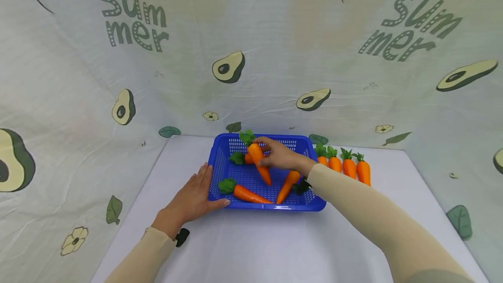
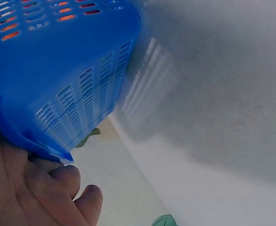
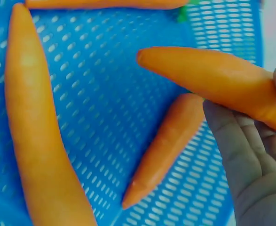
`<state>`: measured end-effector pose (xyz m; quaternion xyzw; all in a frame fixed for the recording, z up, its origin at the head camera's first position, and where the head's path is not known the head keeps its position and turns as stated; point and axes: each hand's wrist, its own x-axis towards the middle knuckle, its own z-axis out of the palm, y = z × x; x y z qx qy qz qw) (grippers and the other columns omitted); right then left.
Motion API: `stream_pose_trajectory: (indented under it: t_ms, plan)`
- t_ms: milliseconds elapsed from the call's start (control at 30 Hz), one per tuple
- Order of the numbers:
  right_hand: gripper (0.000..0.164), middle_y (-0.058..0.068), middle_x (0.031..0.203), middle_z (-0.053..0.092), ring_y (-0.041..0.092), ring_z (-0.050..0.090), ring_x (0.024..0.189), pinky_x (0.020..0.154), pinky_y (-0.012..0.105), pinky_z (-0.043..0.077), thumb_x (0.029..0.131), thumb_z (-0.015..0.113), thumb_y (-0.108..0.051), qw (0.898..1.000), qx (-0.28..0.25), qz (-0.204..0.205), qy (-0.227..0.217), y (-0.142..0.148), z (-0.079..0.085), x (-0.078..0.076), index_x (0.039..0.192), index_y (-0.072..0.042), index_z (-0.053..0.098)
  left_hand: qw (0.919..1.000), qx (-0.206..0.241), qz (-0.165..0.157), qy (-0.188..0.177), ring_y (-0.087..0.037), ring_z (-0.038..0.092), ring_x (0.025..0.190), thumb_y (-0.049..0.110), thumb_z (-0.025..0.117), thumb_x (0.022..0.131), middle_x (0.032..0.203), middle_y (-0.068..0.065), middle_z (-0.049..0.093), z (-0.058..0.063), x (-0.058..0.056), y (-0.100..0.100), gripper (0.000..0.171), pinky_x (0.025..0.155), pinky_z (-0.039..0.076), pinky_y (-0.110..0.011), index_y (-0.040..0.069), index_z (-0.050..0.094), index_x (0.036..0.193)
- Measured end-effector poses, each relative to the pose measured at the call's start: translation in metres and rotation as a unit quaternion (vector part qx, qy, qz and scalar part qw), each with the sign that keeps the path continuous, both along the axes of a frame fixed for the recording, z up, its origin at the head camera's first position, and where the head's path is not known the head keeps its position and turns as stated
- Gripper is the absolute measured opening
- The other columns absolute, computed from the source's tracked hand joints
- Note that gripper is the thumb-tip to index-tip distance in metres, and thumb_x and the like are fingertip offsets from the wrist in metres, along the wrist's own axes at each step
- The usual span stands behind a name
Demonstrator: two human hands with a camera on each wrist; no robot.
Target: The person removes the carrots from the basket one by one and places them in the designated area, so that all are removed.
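A blue plastic basket [image 1: 271,208] with slotted walls stands on the table. My right hand [image 1: 284,156] pinches a carrot [image 1: 258,160] with a green leafy top above the basket, its tip pointing down toward the near side. Inside lie a carrot [image 1: 251,194] at the front, another carrot [image 1: 288,185] at the right, and one carrot [image 1: 248,158] partly hidden behind the held one. My left hand [image 1: 192,198] rests against the basket's left front corner, fingers straight along the side and thumb on the front rim. In the left wrist view its palm touches the basket's outer wall [image 2: 39,75].
Several carrots [image 1: 349,168] with green tops lie in a row on the white table [image 1: 251,248] right of the basket, partly hidden by my right sleeve [image 1: 353,204]. A cloth backdrop [image 1: 267,77] printed with avocados rises behind and at the sides.
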<state>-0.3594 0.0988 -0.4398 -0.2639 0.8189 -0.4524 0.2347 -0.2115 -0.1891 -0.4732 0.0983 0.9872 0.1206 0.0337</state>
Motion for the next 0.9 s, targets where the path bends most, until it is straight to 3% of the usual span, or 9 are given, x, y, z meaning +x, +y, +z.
stream_pose_trajectory:
  t_ms: [167, 433, 667, 900]
  plan:
    - [0.067, 0.013, 0.141, 0.048, 0.028, 0.068, 0.103, 0.084, 0.047, 0.059, 0.091, 0.069, -0.015, 0.997, -0.052, -0.041, -0.043, 0.028, 0.013, 0.011, 0.146, -0.034, 0.036, 1.0000, 0.005, 0.002, -0.004, -0.036, 0.020, 0.149, 0.093, 0.039, 0.071, 0.165, -0.016, 0.006, 0.000, 0.000, 0.003, 0.129, 0.121, 0.019, -0.051, 0.003, 0.007, 0.157]
    - [0.072, 0.019, 0.135, 0.052, 0.031, 0.068, 0.102, 0.082, 0.053, 0.058, 0.091, 0.070, -0.016, 0.988, -0.108, -0.106, -0.041, 0.087, 0.027, 0.024, 0.149, -0.032, 0.032, 0.9999, 0.011, 0.005, -0.008, -0.038, 0.021, 0.149, 0.093, 0.041, 0.070, 0.165, -0.016, 0.005, 0.001, 0.001, 0.004, 0.129, 0.121, 0.019, -0.052, 0.004, 0.006, 0.157]
    - [0.073, 0.021, 0.138, 0.049, 0.031, 0.069, 0.098, 0.079, 0.050, 0.059, 0.091, 0.070, -0.025, 0.981, -0.089, -0.170, -0.017, 0.146, 0.030, 0.045, 0.151, -0.031, 0.028, 0.9999, 0.016, 0.000, -0.005, -0.038, 0.018, 0.149, 0.091, 0.041, 0.072, 0.165, -0.016, 0.005, -0.001, 0.002, 0.003, 0.128, 0.121, 0.018, -0.053, 0.004, 0.004, 0.157]
    - [0.078, 0.026, 0.138, 0.049, 0.032, 0.070, 0.097, 0.077, 0.051, 0.059, 0.091, 0.071, -0.028, 0.974, -0.051, -0.221, -0.009, 0.198, 0.024, 0.068, 0.153, -0.029, 0.024, 0.9998, 0.018, -0.006, -0.007, -0.037, 0.014, 0.150, 0.091, 0.041, 0.073, 0.165, -0.017, 0.004, -0.002, 0.003, 0.004, 0.127, 0.121, 0.018, -0.054, 0.004, 0.002, 0.157]
